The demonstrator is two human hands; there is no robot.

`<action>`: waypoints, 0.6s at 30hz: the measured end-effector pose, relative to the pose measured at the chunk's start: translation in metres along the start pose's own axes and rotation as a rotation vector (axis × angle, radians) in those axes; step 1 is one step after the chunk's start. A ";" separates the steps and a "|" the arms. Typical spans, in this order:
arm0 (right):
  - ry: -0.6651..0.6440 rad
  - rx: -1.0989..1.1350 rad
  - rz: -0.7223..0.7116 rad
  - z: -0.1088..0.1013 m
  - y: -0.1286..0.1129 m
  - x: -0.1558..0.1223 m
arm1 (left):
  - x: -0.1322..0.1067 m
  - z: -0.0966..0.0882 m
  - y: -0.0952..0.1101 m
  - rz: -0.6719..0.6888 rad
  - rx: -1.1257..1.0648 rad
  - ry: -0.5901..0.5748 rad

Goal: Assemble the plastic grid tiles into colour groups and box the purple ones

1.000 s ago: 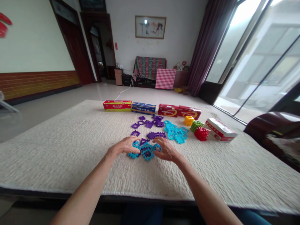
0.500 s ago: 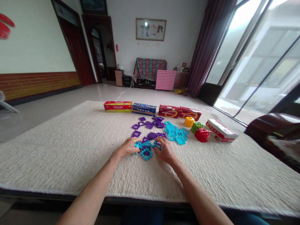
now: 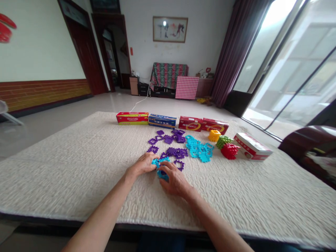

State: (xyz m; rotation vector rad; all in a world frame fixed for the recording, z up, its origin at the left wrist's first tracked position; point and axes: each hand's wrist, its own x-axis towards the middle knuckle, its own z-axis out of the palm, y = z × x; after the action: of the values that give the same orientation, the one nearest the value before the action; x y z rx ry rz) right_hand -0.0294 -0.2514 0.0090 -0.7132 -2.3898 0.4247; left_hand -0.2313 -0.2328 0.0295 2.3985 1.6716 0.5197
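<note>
My left hand rests low on the quilted cover, its fingers closed on a light-blue interlocking toy piece. Close beside it, my right hand curls over another light-blue interlocking piece, gripping its edge; the fingers hide much of it. A square purple frame piece lies just beyond my right hand. Farther off are several loose purple pieces, solid and hollow. A pile of light-blue pieces sits to their right.
A yellow, a green and a red block cluster stand at the right, near a white-and-red box. Along the back are a red-yellow box, a blue box and two red boxes.
My right hand has moved left and nearer to me, from the purple frame piece onto a light-blue one. My left hand stays nearly in place. The view has shifted slightly.
</note>
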 end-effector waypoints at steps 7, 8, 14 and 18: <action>0.177 0.161 0.008 -0.007 0.015 0.004 | 0.005 -0.006 0.004 0.025 0.009 -0.060; 0.228 0.165 0.032 -0.009 0.018 0.008 | 0.005 -0.006 0.003 0.022 0.005 -0.055; 0.236 0.028 0.218 -0.005 0.035 0.043 | 0.003 -0.005 0.003 -0.001 0.005 -0.032; 0.082 -0.068 0.250 0.006 0.037 0.052 | 0.003 -0.003 0.003 -0.023 -0.014 -0.014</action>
State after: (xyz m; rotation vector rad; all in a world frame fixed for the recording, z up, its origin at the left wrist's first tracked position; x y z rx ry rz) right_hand -0.0538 -0.1920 0.0109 -1.0464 -2.2546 0.4090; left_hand -0.2290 -0.2311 0.0339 2.3654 1.6820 0.5085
